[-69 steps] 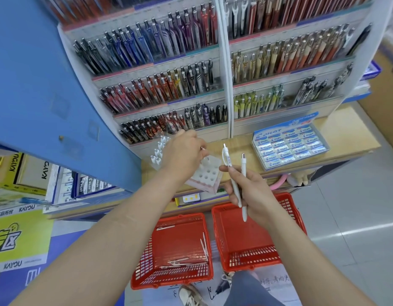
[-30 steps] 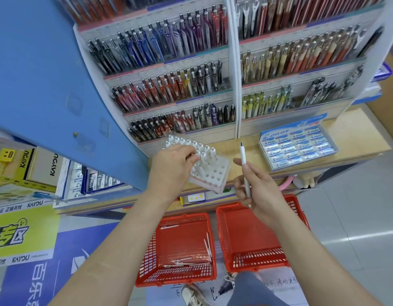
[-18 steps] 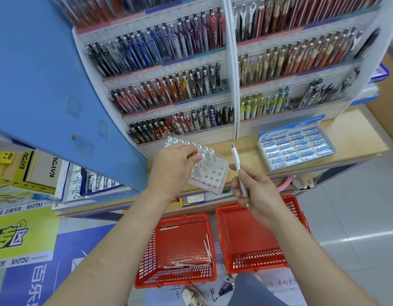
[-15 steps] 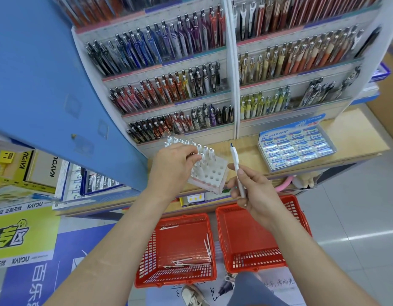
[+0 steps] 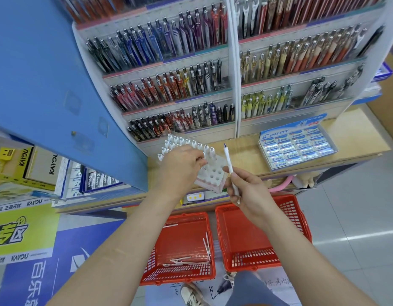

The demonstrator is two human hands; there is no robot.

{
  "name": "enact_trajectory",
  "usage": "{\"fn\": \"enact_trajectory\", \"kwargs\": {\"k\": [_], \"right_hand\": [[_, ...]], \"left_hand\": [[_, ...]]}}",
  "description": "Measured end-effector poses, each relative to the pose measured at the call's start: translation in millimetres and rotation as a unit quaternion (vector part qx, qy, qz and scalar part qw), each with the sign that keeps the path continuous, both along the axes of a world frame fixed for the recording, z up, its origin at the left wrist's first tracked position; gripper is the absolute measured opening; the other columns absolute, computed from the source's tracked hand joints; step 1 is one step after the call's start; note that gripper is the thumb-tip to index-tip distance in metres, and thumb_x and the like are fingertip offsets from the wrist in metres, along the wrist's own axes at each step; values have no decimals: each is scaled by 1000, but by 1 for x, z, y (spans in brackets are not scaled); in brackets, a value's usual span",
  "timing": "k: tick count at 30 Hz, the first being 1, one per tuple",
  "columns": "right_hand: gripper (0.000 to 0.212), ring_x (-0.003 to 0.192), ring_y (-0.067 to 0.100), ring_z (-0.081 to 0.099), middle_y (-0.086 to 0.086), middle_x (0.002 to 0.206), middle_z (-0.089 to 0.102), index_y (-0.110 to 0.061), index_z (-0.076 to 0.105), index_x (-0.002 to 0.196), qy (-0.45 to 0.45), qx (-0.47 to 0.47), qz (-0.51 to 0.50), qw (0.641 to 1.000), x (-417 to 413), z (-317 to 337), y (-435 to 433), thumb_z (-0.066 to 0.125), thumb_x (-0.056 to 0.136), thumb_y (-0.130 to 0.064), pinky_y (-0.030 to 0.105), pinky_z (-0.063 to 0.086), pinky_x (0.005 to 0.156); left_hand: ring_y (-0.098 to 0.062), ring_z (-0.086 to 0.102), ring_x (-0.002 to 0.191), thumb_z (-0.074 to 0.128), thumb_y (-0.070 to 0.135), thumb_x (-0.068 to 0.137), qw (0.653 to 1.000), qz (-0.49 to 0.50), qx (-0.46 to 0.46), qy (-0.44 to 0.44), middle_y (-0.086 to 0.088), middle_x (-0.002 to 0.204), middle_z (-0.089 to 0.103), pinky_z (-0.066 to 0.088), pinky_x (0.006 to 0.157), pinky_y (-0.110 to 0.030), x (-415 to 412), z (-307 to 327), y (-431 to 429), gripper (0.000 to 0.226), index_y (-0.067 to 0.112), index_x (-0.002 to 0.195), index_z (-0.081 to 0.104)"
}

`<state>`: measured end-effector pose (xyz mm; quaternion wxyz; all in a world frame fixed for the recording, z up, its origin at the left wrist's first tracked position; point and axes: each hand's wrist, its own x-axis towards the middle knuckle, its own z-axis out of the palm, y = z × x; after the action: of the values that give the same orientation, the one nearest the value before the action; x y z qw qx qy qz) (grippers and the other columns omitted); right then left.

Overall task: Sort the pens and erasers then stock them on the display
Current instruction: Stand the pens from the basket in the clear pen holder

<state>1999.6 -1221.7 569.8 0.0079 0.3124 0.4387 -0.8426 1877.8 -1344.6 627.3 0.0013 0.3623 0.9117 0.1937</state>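
Observation:
A white pen holder block (image 5: 213, 176) with round holes stands on the wooden shelf (image 5: 246, 157), its back rows filled with several white pens (image 5: 186, 143). My left hand (image 5: 180, 166) rests over the block with its fingers curled around pens at the left side. My right hand (image 5: 248, 193) pinches one white pen (image 5: 230, 167), tip up, just right of the block. A Pilot eraser box (image 5: 297, 146) full of blue-and-white erasers sits on the shelf to the right.
Rows of pens fill the tiered display rack (image 5: 233, 69) behind the shelf. Two red baskets stand on the floor: the left basket (image 5: 182, 246) holds several white pens, the right basket (image 5: 257, 237) looks bare. A blue panel (image 5: 47, 74) rises on the left.
Earlier my right hand held two white pens; now it holds one. More pens stand in the block. The remaining pen has tilted and moved closer to the block.

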Motion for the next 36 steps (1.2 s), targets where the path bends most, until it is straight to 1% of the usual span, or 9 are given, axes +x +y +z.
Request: {"fn": "enact_trajectory", "kwargs": {"k": [6, 8, 11, 14, 17, 20, 23, 28, 36], "right_hand": [[26, 58, 10, 49, 3, 75, 60, -14, 62, 118, 18, -10, -9, 1000, -1, 2, -1, 43, 101, -12, 18, 33, 45], [22, 54, 11, 50, 4, 75, 62, -12, 61, 114, 28, -19, -15, 999, -1, 5, -1, 43, 100, -11, 18, 31, 43], [19, 51, 13, 48, 9, 79, 63, -6, 60, 110, 43, -30, 0, 999, 2, 9, 2, 45, 99, -11, 19, 28, 43], [22, 48, 11, 44, 9, 78, 61, -3, 64, 105, 59, -35, 38, 997, 6, 14, 7, 45, 98, -11, 18, 25, 41], [22, 47, 10, 40, 12, 79, 53, 0, 66, 102, 67, -8, 77, 995, 6, 16, 9, 48, 96, -12, 17, 22, 39], [20, 48, 12, 39, 16, 75, 51, -5, 70, 95, 68, 9, 89, 994, 5, 19, 7, 54, 92, -16, 18, 22, 42], [14, 50, 11, 49, 7, 71, 61, -9, 72, 91, 43, 8, 49, 998, 4, 21, 6, 59, 90, -15, 20, 29, 44], [13, 49, 11, 54, 13, 74, 63, -5, 66, 96, -32, 31, -54, 998, 3, 11, 4, 65, 88, -15, 19, 41, 43], [12, 59, 14, 59, 10, 75, 64, -6, 67, 96, -8, -8, -98, 995, -8, 18, 2, 59, 92, -14, 23, 50, 57]], "left_hand": [[-22, 53, 80, 73, 28, 78, 995, 11, -50, 80, 1, 74, 62, 29, 63, -22, 3, -4, 6, 13, 15, 75, 71], [-20, 53, 90, 67, 33, 83, 995, 22, -80, 60, 2, 83, 62, 33, 66, -25, 3, -1, 7, 16, 17, 83, 71], [-16, 52, 96, 61, 39, 86, 993, 62, -104, -12, 4, 92, 61, 37, 74, -28, 2, 8, 8, 21, 20, 93, 69], [-11, 57, 76, 66, 35, 85, 978, 140, 43, -152, 8, 80, 62, 42, 67, -26, 4, 18, 8, 14, 25, 93, 70], [-12, 55, 58, 67, 26, 86, 889, 170, 185, -383, 0, 69, 64, 51, 59, -29, 5, 30, 8, 11, 18, 90, 72], [-14, 54, 53, 66, 16, 86, 846, 162, 225, -455, -8, 65, 62, 52, 54, -24, 8, 40, 8, 14, 2, 88, 70], [-13, 56, 52, 65, 12, 87, 858, 164, 224, -433, -6, 63, 61, 54, 56, -24, 8, 43, 5, 9, 7, 82, 69], [-14, 61, 57, 62, 7, 89, 902, 175, 230, -321, -8, 66, 64, 58, 60, -28, -2, 53, -3, 13, 13, 79, 68], [-17, 69, 77, 68, -2, 80, 924, 146, 167, -313, -4, 84, 71, 57, 73, -24, -2, 64, -5, 21, 19, 80, 72]]}}
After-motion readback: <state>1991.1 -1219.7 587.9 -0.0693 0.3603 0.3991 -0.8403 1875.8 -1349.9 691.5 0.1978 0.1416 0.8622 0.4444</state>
